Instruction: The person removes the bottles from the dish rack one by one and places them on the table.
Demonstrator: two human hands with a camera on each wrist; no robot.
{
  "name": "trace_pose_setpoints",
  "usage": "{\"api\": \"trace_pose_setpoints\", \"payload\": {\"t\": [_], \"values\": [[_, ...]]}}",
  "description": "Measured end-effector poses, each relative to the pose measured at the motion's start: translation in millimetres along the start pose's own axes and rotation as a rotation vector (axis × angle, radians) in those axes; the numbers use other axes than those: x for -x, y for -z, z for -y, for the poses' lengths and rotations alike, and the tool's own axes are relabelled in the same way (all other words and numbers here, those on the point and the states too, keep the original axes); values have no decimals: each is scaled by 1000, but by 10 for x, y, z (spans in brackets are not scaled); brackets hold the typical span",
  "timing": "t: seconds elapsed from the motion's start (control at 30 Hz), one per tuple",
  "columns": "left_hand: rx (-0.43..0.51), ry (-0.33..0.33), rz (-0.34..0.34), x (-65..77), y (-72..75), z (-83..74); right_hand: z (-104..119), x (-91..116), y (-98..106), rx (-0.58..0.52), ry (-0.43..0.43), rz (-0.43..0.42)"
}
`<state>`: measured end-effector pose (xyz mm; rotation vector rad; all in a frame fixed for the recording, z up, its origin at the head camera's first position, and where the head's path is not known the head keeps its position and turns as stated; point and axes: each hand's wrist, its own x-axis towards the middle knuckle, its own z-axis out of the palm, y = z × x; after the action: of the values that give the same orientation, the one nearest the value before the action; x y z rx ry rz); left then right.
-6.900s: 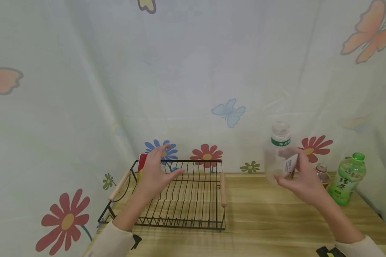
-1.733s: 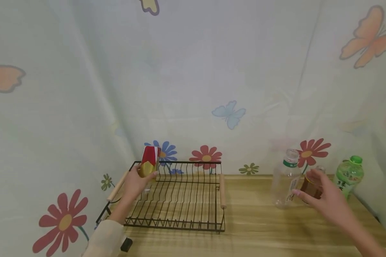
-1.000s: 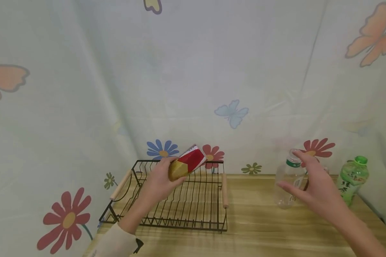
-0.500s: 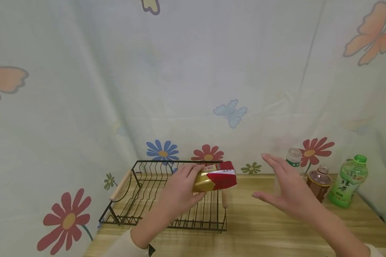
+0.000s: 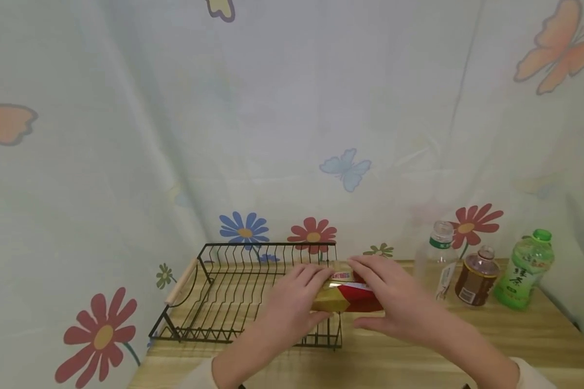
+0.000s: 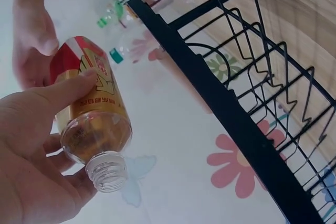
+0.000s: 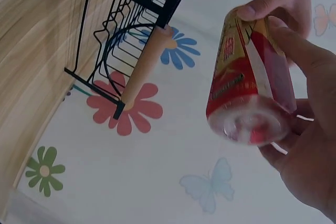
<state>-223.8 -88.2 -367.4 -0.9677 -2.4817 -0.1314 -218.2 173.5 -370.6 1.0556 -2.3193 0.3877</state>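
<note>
A clear plastic bottle with a red and gold label (image 5: 352, 298) lies sideways in the air, over the right end of a black wire dish rack (image 5: 272, 244). My left hand (image 5: 289, 305) grips its neck half, thumb pressed on the gold label. In the left wrist view the bottle's threaded mouth (image 6: 107, 174) shows no cap. My right hand (image 5: 401, 300) holds the red base end, thumb underneath in the head view. The right wrist view shows the bottle's base (image 7: 252, 121) between the fingers of that hand.
On the wooden table (image 5: 394, 356), a clear bottle with a green neck band (image 5: 440, 243), a brown-labelled bottle (image 5: 476, 281) and a green tea bottle (image 5: 523, 270) stand at the right. A wooden handle (image 5: 181, 282) tops the rack's left end. Flowered sheeting (image 5: 272, 108) hangs behind.
My left hand has lifted the red and gold bottle from the rack's left, tipped it sideways and carried it right. My right hand set the clear bottle down, then moved left onto the tipped bottle.
</note>
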Motion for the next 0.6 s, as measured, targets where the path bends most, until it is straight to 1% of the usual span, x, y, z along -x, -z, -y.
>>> {"api": "trace_pose_setpoints", "payload": {"t": [0.13,0.3,0.43,0.6], "values": [[41,-9,21,-2,-16,-37,44,-9,-86,39,60,14],[62,-12,37,10,-38,-52,68,-6,-145,81,108,-1],[55,-9,36,6,-55,-50,76,-15,-158,91,101,-3],[39,-12,7,-16,-53,-60,74,-34,-166,99,83,1]]}}
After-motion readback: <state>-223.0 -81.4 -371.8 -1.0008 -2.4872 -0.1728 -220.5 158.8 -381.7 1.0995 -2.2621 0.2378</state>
